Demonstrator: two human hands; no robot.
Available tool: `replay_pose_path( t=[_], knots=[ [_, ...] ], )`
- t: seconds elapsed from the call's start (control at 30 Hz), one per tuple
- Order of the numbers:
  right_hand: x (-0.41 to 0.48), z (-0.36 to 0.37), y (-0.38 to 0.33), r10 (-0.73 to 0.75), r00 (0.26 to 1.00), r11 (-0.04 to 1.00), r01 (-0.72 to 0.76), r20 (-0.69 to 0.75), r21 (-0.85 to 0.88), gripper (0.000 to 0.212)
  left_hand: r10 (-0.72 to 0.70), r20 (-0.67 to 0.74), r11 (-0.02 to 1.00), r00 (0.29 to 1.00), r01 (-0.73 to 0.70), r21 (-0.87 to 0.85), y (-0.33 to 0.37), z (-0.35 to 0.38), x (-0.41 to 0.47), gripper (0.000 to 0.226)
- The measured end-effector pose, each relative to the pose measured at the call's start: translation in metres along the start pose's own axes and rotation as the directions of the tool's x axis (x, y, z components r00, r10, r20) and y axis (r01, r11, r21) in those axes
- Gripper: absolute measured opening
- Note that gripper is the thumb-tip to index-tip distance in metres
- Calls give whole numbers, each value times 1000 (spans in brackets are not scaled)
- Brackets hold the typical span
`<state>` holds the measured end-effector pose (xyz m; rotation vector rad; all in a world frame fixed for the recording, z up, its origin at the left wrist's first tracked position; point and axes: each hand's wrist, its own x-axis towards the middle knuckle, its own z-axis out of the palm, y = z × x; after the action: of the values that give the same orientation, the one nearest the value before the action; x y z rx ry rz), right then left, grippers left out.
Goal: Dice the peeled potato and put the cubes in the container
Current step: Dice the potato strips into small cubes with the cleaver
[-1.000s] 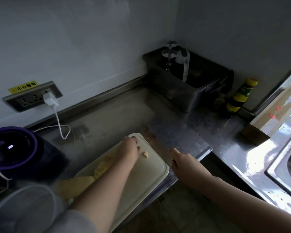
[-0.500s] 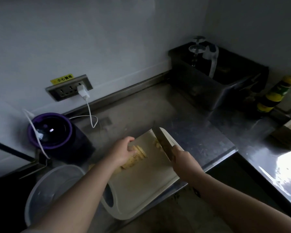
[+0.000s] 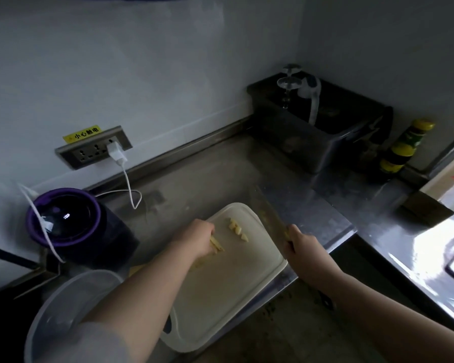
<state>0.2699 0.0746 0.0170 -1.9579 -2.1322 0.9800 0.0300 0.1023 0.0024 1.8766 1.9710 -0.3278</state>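
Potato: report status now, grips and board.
Left grip pinning potato strips on cutting board. Right grip holding knife, blade clear of strips. Few cubes cut, on board; container alongside. Nothing in the way.

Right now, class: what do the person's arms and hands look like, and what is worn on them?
The left hand and right hand are bare: no gloves, ring or watch shows. Both forearms are bare. A light grey sleeve covers the left upper arm; none shows on the right.
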Motion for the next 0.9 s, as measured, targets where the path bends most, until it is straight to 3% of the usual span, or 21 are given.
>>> replay_pose_path(
  t=[0.43, 0.67, 0.9],
  knots=[
    [-3, 2, -10, -61, 998, 998, 61, 28, -5, 30, 143, 73, 965, 987, -155, 209, 5, -15, 7, 41],
    [-2, 5, -12, -87, 995, 996, 89, 50, -23, 29, 154, 133, 935, 979, -188, 302, 10, -17, 13, 35],
    [-2, 2, -12, -101, 994, 994, 103, 52, -38, 29, 262, 141, 859, 955, -297, 417, 14, -23, 17, 36]
  ],
)
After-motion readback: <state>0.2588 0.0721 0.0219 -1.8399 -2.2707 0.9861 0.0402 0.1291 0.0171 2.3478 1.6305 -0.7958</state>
